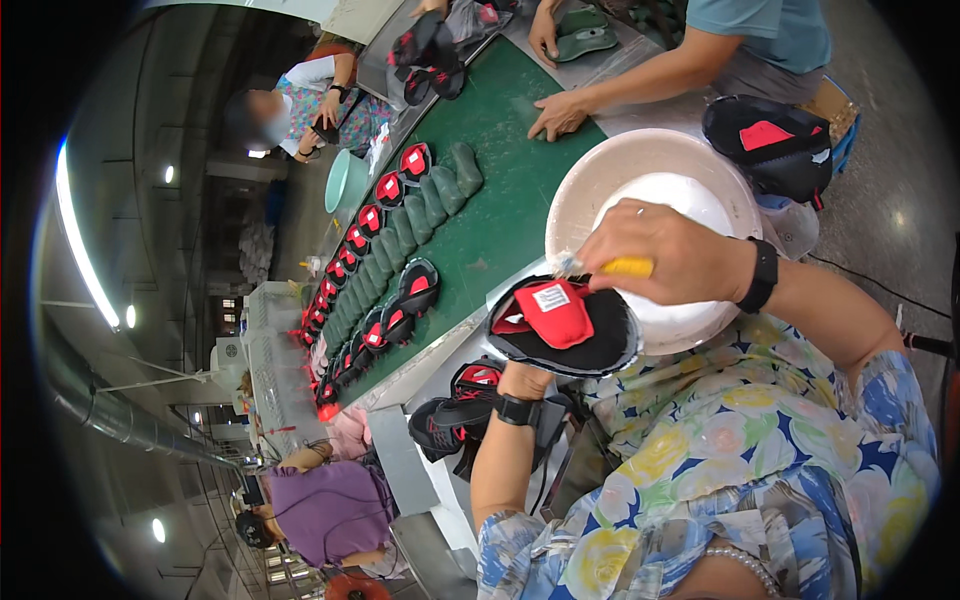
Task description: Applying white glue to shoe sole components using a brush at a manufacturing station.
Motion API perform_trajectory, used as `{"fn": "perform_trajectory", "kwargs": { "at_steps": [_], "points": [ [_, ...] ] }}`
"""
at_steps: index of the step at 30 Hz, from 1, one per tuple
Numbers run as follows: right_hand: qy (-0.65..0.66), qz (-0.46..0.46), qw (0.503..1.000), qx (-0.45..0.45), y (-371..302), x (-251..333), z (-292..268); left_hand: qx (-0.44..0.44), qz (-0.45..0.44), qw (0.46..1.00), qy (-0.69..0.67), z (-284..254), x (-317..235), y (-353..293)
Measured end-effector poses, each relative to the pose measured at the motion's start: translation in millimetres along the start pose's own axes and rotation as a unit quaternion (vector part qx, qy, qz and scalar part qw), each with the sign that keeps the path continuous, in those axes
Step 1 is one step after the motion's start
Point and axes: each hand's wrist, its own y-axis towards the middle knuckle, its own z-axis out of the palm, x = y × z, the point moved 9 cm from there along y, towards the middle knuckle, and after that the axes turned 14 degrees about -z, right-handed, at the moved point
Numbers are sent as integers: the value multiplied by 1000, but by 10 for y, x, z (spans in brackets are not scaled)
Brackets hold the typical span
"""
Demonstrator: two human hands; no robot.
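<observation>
My right hand (640, 250) pinches a brush by its yellow handle (630, 267). Its pale bristles (570, 264) are at the edge of a black shoe upper (610, 350) with a red lining and a white label. My left hand (527, 380) holds this upper from below, its fingers mostly hidden behind it. Under my right hand stands a cream plastic basin (580, 185) with white liquid (670, 190) inside. More black uppers (450, 425) lie beside my left wrist. Another upper with a red patch (765, 150) sits beyond the basin at the right.
A green conveyor belt (500, 105) carries rows of green soles (405, 228) and red-black uppers (415, 290). Across it, a co-worker's hand (560, 115) rests on the belt. Other people work at the left, near a mint basin (346, 180). A cable (880, 290) runs at the right.
</observation>
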Motion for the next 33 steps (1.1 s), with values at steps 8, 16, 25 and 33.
{"fn": "perform_trajectory", "kwargs": {
  "at_steps": [8, 16, 25, 33],
  "points": [
    [-188, -74, 922, 329, -100, 127, 675, 104, -76, 979, -155, 492, 339, 41],
    [11, -49, 999, 15, 175, 132, 120, 78, -84, 972, -207, 574, 432, 62],
    [-25, -4, 992, 127, 20, -262, 266, 55, -81, 968, -233, 588, 378, 65],
    [46, 200, 961, 187, -187, -624, 121, 11, 30, 995, -90, 207, 328, 2]
  ]
}}
